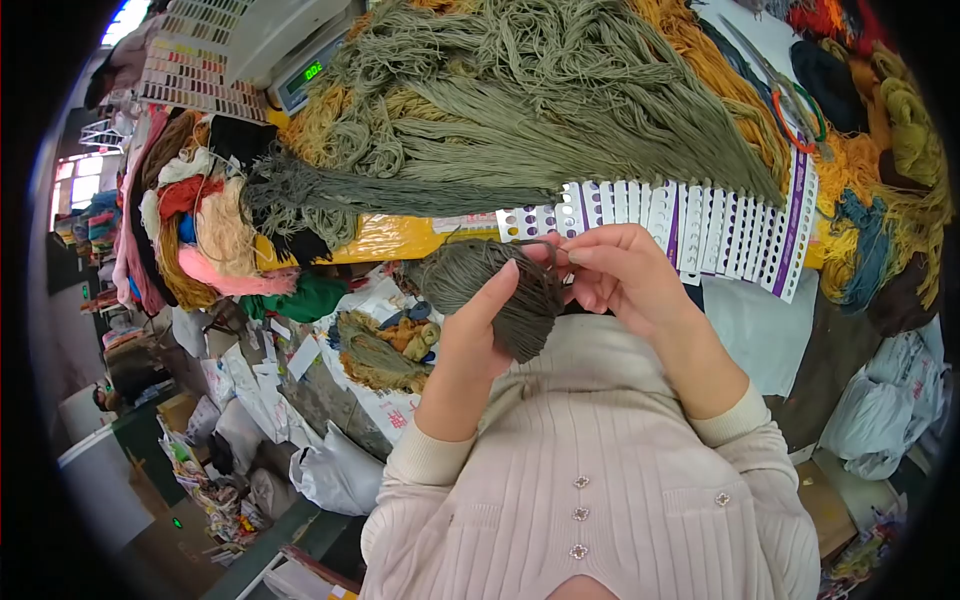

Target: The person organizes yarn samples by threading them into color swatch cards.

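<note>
A bundle of dark grey-green yarn [490, 290] is gripped in my left hand [468, 345], its thumb lying across the strands. My right hand [625, 275] pinches at the bundle's right side, thumb and forefinger together; a strand seems to be between them, too fine to make out surely. Just beyond my hands, a row of white punched cards [690, 225] with purple stripes lies along the table's near edge. Over their left end stretches a dark grey hank of yarn [400, 190]. A large heap of olive-green yarn [540, 100] spreads behind it.
Scissors [790, 95] with orange and green handles lie at the back right. A scale [308, 75] with a green display stands back left, near a colour sample chart [200, 80]. Coloured hanks [210, 220] hang at the left. White plastic bags [340, 470] sit on the floor.
</note>
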`<control>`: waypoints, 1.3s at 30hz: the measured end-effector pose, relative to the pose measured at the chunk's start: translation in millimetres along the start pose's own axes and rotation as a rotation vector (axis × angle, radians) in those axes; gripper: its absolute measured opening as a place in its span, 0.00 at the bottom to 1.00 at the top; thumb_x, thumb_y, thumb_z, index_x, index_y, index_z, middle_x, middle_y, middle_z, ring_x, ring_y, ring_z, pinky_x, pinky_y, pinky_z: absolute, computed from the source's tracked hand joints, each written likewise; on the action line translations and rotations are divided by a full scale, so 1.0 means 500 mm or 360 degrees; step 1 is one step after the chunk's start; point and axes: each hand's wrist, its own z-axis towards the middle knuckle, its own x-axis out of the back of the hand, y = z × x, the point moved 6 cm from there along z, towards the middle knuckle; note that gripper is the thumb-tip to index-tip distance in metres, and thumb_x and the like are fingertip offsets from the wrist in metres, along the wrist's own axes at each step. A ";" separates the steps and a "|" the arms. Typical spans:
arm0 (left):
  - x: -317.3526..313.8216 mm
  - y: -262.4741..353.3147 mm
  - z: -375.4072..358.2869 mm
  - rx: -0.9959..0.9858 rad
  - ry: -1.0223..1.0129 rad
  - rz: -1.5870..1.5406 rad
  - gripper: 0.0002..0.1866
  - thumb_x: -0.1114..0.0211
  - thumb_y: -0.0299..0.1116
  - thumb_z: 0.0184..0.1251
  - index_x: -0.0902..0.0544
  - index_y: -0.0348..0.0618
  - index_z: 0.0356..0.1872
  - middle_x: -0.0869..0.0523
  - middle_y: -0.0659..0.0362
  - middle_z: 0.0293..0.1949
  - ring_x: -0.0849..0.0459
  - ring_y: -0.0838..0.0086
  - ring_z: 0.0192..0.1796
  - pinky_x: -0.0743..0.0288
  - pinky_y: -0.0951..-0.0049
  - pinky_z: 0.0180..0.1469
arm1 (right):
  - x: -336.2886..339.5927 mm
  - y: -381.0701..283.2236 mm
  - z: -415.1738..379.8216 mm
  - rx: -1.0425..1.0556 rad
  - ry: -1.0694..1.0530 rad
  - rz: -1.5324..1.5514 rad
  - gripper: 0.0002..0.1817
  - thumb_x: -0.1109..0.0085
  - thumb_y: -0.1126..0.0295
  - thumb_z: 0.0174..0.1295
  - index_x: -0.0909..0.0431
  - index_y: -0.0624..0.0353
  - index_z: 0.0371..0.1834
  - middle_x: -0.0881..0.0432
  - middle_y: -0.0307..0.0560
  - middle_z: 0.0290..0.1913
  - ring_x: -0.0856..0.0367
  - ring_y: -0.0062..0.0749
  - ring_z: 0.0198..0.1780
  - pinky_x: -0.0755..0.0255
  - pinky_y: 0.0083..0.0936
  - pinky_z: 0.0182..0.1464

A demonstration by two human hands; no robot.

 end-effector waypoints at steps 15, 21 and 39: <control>0.007 -0.010 0.009 0.0026 0.0121 0.0112 0.11 0.50 0.26 0.59 0.27 0.32 0.42 0.26 0.52 0.47 0.26 0.68 0.47 0.32 0.69 0.50 | -0.010 0.004 0.005 0.0164 -0.0125 -0.0164 0.05 0.48 0.78 0.51 0.24 0.69 0.29 0.22 0.43 0.32 0.39 0.12 0.16 0.47 0.09 0.15; 0.010 -0.011 0.005 0.0123 0.0069 0.0035 0.14 0.53 0.31 0.62 0.27 0.30 0.42 0.26 0.52 0.45 0.26 0.67 0.47 0.32 0.67 0.50 | 0.009 0.020 0.000 -0.0070 -0.0321 0.0236 0.12 0.48 0.74 0.51 0.27 0.67 0.38 0.22 0.40 0.30 0.37 0.10 0.19 0.43 0.09 0.19; 0.008 -0.024 0.007 0.0120 -0.0024 0.0174 0.12 0.52 0.30 0.61 0.27 0.30 0.40 0.23 0.51 0.41 0.24 0.68 0.43 0.30 0.70 0.48 | 0.005 0.024 -0.015 -0.0211 -0.0264 0.0080 0.05 0.46 0.77 0.49 0.24 0.66 0.29 0.32 0.31 0.16 0.48 0.09 0.12 0.56 0.12 0.14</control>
